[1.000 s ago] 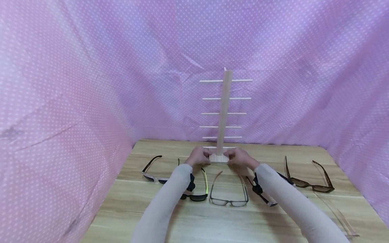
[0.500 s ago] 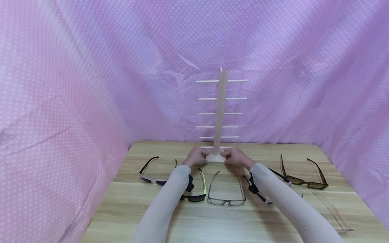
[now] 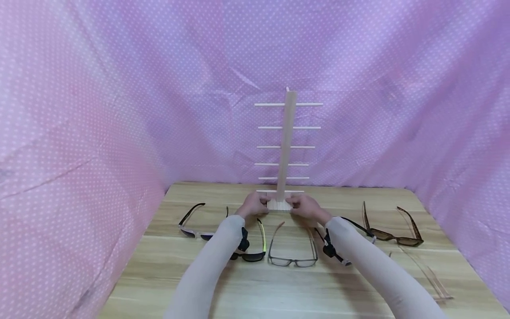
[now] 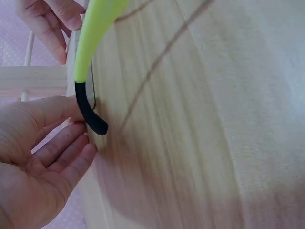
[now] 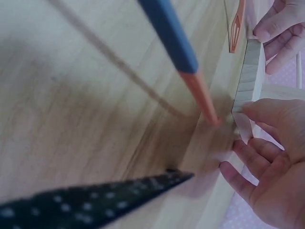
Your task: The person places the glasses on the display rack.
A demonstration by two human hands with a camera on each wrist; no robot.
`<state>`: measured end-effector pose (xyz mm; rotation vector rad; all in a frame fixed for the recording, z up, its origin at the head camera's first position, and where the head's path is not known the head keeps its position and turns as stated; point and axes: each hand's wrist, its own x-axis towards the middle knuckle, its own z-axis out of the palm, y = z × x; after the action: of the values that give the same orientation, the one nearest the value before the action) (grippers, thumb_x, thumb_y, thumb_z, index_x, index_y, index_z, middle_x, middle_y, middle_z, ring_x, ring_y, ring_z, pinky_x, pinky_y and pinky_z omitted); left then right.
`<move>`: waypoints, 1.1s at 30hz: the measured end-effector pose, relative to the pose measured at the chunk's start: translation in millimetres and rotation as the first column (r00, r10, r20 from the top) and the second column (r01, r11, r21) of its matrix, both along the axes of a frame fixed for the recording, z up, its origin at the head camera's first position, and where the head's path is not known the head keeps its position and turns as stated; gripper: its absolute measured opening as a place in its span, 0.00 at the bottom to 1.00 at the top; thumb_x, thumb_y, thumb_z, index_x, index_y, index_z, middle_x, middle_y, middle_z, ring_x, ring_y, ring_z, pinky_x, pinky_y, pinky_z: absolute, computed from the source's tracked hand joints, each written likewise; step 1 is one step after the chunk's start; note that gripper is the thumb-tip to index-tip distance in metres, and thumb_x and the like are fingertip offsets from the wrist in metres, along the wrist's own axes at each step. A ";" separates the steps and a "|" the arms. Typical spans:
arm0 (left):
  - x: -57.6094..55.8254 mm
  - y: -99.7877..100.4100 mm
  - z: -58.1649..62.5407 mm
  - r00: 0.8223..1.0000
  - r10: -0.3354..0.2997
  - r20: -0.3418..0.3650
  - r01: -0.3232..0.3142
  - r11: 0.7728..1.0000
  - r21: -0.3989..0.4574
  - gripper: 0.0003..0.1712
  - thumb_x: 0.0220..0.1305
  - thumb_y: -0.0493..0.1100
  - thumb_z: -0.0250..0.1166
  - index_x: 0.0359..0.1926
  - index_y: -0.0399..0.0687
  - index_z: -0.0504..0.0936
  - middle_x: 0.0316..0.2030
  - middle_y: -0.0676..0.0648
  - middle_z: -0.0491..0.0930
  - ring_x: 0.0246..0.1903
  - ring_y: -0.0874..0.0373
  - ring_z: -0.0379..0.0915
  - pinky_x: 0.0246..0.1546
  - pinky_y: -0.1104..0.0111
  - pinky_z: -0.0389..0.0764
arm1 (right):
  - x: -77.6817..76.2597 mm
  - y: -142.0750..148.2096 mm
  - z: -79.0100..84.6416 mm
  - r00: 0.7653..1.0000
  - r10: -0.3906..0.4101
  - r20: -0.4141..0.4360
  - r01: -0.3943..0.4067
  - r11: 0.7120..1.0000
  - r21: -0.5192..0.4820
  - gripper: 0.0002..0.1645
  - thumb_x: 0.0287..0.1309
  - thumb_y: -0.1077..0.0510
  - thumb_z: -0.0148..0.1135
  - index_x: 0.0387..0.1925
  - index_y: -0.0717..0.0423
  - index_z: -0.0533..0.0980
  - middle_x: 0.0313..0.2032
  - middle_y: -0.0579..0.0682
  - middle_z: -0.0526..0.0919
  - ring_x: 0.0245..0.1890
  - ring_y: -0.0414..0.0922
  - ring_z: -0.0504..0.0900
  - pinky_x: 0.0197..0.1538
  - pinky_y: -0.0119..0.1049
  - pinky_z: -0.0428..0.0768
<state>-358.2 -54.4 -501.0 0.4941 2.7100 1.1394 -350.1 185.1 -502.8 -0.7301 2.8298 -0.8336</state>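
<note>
A pale wooden glasses display stand (image 3: 286,150) with several thin cross rods stands upright at the back middle of the table. My left hand (image 3: 253,204) holds the left end of its base (image 3: 279,205), and my right hand (image 3: 307,207) holds the right end. In the right wrist view, the thumb of my right hand (image 5: 281,157) lies against the base's edge (image 5: 245,88) with the other fingers below. From the left wrist view, a yellow temple arm with a black tip (image 4: 97,36) crosses in front of the base near my left hand (image 4: 43,157).
Before the stand lie grey-framed glasses (image 3: 293,262) and yellow-armed sunglasses (image 3: 253,257). Clear-framed sunglasses (image 3: 188,232) are left; brown sunglasses (image 3: 407,241) and thin clear glasses (image 3: 436,283) right. My right forearm partly hides another dark-armed pair (image 3: 344,261). Pink dotted cloth (image 3: 191,124) surrounds the table.
The head view has shifted slightly, so everything appears a little farther left. Both hands stay on the base, and the stand keeps its place on the table.
</note>
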 end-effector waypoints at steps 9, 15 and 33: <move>10.7 -8.3 15.6 0.987 -0.055 0.151 0.045 0.997 0.068 0.27 0.62 0.34 0.70 0.62 0.33 0.79 0.59 0.35 0.81 0.57 0.45 0.77 0.60 0.55 0.79 | 5.9 -1.4 11.9 0.998 0.053 0.025 -0.053 0.999 0.000 0.26 0.64 0.62 0.65 0.61 0.70 0.75 0.53 0.71 0.82 0.50 0.63 0.83 0.56 0.58 0.81; 21.6 -14.6 28.2 0.983 -0.106 0.151 0.100 0.994 0.048 0.29 0.64 0.37 0.69 0.64 0.32 0.76 0.60 0.34 0.80 0.60 0.41 0.76 0.63 0.53 0.78 | 17.6 -5.5 21.3 0.997 0.065 0.043 -0.064 0.997 -0.031 0.29 0.67 0.61 0.62 0.66 0.69 0.72 0.62 0.70 0.78 0.60 0.67 0.79 0.63 0.60 0.77; 47.6 -69.8 45.0 0.965 -0.263 0.020 0.263 0.965 0.002 0.27 0.65 0.44 0.71 0.61 0.36 0.80 0.57 0.32 0.81 0.56 0.42 0.80 0.61 0.55 0.80 | 74.7 -45.4 35.8 0.963 0.256 0.086 -0.233 0.949 -0.213 0.32 0.67 0.58 0.64 0.70 0.62 0.69 0.69 0.65 0.72 0.66 0.67 0.73 0.63 0.60 0.78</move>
<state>-310.7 -124.2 -456.1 0.8097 2.5311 1.0643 -275.3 139.7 -467.0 -1.0025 2.5121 -1.0888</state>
